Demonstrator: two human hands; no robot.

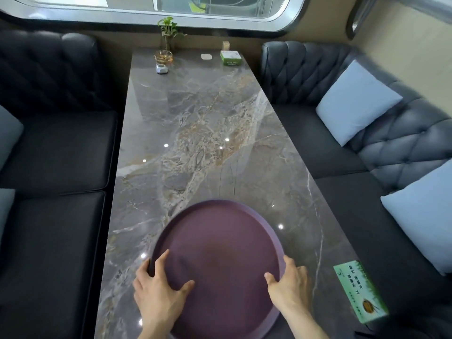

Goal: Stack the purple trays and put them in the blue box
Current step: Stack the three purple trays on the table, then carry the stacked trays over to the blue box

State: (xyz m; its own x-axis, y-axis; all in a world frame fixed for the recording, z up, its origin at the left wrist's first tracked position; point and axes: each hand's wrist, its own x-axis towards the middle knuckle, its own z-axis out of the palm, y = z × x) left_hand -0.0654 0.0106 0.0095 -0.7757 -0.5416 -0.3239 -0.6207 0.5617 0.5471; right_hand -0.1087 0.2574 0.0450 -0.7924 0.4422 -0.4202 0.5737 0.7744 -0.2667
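A round purple tray (pixel 220 248) is at the near end of the marble table (pixel 195 133). Whether it is one tray or a stack, I cannot tell. My left hand (pixel 159 287) grips its left rim, thumb and a finger on top and the other fingers under the edge. My right hand (pixel 288 282) grips the right rim the same way, thumb lying on the tray's inner surface. The tray's near edge runs out of view at the bottom. No blue box is in view.
At the table's far end stand a plant in a glass vase (pixel 167 33), a glass ashtray (pixel 163 56), a small white object (pixel 161 69) and a green tissue box (pixel 230 57). A green card (pixel 359 289) lies near right. Dark sofas with pale cushions (pixel 357 101) flank both sides.
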